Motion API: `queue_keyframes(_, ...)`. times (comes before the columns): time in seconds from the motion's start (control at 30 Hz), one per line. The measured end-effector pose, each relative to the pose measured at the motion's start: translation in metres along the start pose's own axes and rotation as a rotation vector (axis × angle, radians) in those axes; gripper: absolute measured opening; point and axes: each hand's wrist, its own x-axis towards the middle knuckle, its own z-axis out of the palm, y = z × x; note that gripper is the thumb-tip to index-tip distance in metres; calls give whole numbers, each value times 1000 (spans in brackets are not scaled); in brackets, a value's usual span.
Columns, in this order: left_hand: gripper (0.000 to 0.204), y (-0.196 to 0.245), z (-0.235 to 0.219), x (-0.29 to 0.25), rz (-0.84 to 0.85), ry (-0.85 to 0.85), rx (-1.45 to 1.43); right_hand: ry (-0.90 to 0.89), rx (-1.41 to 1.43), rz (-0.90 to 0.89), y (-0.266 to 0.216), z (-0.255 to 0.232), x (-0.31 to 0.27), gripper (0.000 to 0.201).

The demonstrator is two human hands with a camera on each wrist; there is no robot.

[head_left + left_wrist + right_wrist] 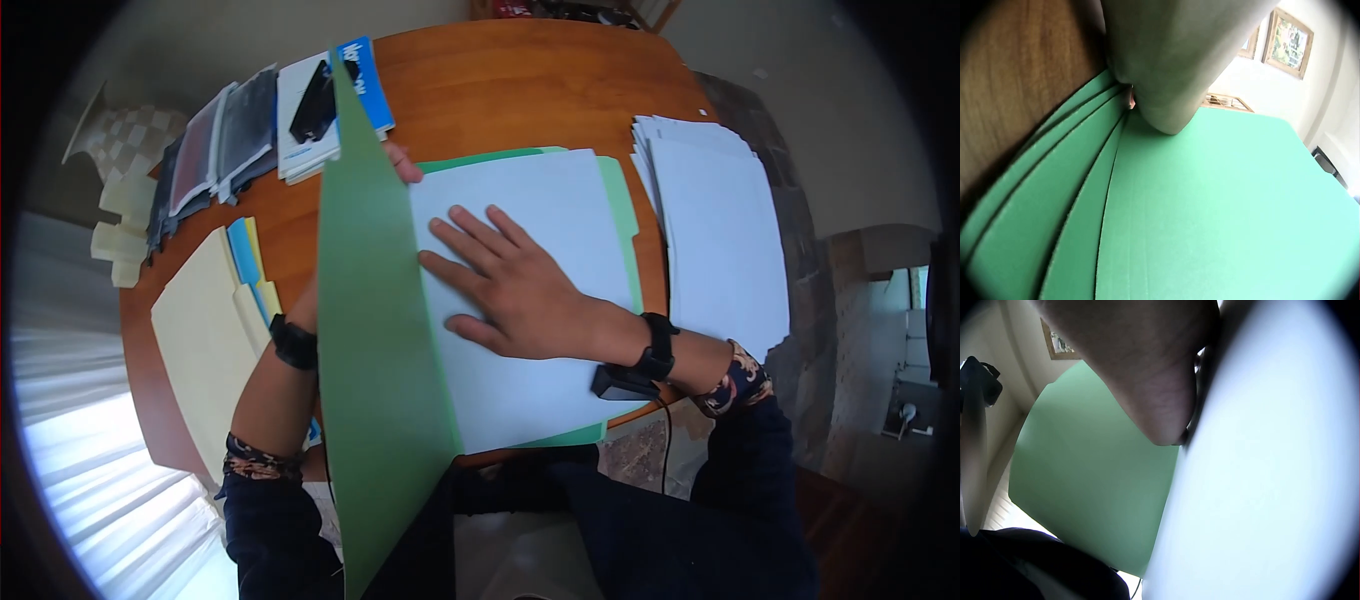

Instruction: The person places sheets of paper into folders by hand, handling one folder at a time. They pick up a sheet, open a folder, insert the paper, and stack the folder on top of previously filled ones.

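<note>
A green folder lies open on the wooden table (520, 90). Its cover (375, 330) stands raised on edge. My left hand (403, 165) grips the cover's far end, with only the fingertips showing past it. In the left wrist view the hand (1172, 56) sits against layered green folder sheets (1210, 212). White paper (540, 200) lies inside the folder, and my right hand (510, 285) rests flat on it with the fingers spread. The right wrist view shows that hand (1147, 375) on the paper (1272, 487), beside the green cover (1091, 481).
A stack of white sheets (715, 230) lies at the table's right. Cream folders (205, 340) and blue and yellow ones (245, 260) lie at the left. Dark booklets (235, 135) and a blue-and-white booklet (365, 75) under a black object (313, 100) sit at the far side.
</note>
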Motion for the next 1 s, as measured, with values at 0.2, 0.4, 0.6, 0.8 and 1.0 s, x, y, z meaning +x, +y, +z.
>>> queue_keyframes(0.2,36,-7,-19,5,18,-196,51,2,-27,14,-1,4,-1,64)
queue_keyframes(0.4,39,-19,-28,9,46,-252,3,1,-30,22,-2,4,-2,64)
queue_keyframes(0.6,37,-20,-28,9,48,-250,29,-2,-23,22,-3,4,-2,65)
queue_keyframes(0.8,29,-18,-9,10,2,-72,-41,-10,16,-9,-4,3,-1,62)
queue_keyframes(1.0,22,-13,-17,16,-86,-55,66,-19,-7,25,-9,1,0,62)
